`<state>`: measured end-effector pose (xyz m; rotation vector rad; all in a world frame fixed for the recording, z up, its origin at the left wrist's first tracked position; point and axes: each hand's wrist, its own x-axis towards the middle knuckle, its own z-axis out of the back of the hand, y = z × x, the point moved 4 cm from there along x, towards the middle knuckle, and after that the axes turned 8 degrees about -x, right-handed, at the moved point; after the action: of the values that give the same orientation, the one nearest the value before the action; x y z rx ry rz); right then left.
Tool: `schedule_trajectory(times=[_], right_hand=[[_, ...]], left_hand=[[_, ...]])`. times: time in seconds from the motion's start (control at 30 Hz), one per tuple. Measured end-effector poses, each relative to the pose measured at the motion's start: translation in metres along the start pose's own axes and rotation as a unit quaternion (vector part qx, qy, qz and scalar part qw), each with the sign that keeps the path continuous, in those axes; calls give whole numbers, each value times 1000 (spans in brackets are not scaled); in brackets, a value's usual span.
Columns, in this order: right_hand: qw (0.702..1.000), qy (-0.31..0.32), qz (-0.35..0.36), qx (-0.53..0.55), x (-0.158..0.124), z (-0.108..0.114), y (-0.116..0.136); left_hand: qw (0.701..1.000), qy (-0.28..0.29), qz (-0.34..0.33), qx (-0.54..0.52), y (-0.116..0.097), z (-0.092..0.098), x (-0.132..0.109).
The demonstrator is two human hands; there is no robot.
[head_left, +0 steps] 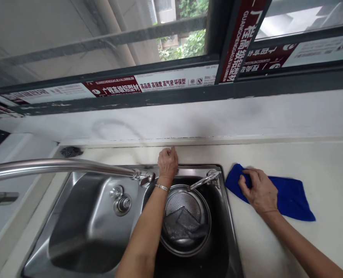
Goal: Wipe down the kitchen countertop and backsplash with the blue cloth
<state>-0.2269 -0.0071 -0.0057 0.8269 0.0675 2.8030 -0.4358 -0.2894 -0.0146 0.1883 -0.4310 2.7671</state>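
Head view: the right hand (pixel 260 190), fingers bent, rests on the cloth (pixel 293 196) lying on the surface (pixel 278 160) beside the sink (pixel 196 170). The left hand (pixel 168 162) curls near the sink's back edge; neither grip is clear. Wiping seems in hand; steady pressure is likely needed next.

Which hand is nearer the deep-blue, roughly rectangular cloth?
Right. The right hand is on the cloth, toward its left end; the left hand is apart, off to its left at the stainless-steel double sink's back rim.

A dark-framed window (pixel 102 38) stands above a white wall (pixel 174 121).
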Motion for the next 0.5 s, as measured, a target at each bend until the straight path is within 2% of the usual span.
schedule_trajectory(times=[0.5], right_hand=[[1000, 3, -9, -2, -2, -3, -2]], left_hand=[[999, 25, 11, 22, -1, 5, 1]])
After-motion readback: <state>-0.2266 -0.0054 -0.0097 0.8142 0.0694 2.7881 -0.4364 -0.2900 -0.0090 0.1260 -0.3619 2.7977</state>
